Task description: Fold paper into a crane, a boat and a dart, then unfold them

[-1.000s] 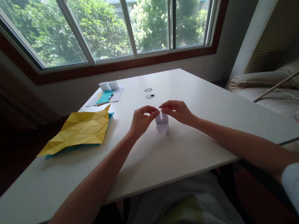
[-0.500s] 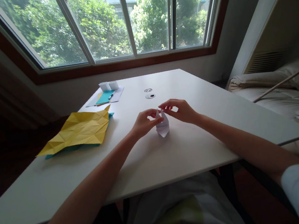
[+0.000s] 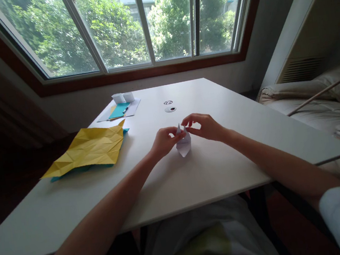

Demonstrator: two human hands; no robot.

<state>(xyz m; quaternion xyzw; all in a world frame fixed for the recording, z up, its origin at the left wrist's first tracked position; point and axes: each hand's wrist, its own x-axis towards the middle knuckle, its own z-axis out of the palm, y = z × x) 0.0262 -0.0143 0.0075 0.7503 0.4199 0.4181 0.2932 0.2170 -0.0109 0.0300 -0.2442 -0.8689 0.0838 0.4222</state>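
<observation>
A small folded white paper figure (image 3: 184, 147) with two upright points stands on the table in front of me. My left hand (image 3: 166, 140) grips its left side, the thumb lying across the front below the left point. From the right, my right hand (image 3: 202, 126) reaches over with curved fingers. Its thumb and index finger are at the tip of the right point, apparently pinching it. The fingers of both hands partly cover the figure's upper part and its back.
On the left of the white table (image 3: 167, 199) lies a large creased yellow sheet (image 3: 89, 149) over a teal sheet (image 3: 83, 170). Farther back are a teal paper (image 3: 119, 110), a pen (image 3: 126, 108) and white folded boxes (image 3: 123, 97). Round grommets (image 3: 170, 109) sit beyond my hands.
Both hands remain at the paper figure. The figure has shifted very slightly left, and the fingers of my right hand have moved a little around the right point.
</observation>
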